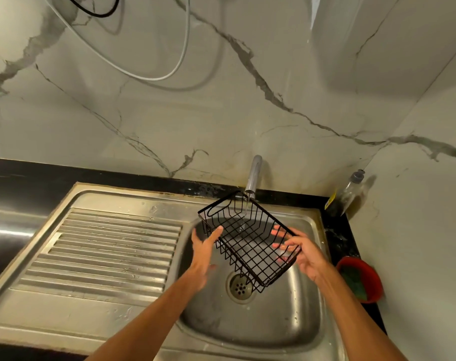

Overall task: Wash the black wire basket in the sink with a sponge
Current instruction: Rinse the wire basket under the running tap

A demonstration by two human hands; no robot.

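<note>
Right hand (303,252) grips right rim of black wire basket (250,238), fingers curled round wires, taking weight; left hand (204,250) straight-fingered, fingertips against opposite side, steadying only. Basket hangs between hands, tilted, clear of sink (294,321) floor, low corner over drain (239,287), likely so runoff drops straight down. Green sponge (354,281) sits in red bowl (372,277) just right of right hand, untouched. Beyond hands, tap (254,175) runs; stream (245,217) falls through basket's far end: wetting stage, by my read
</note>
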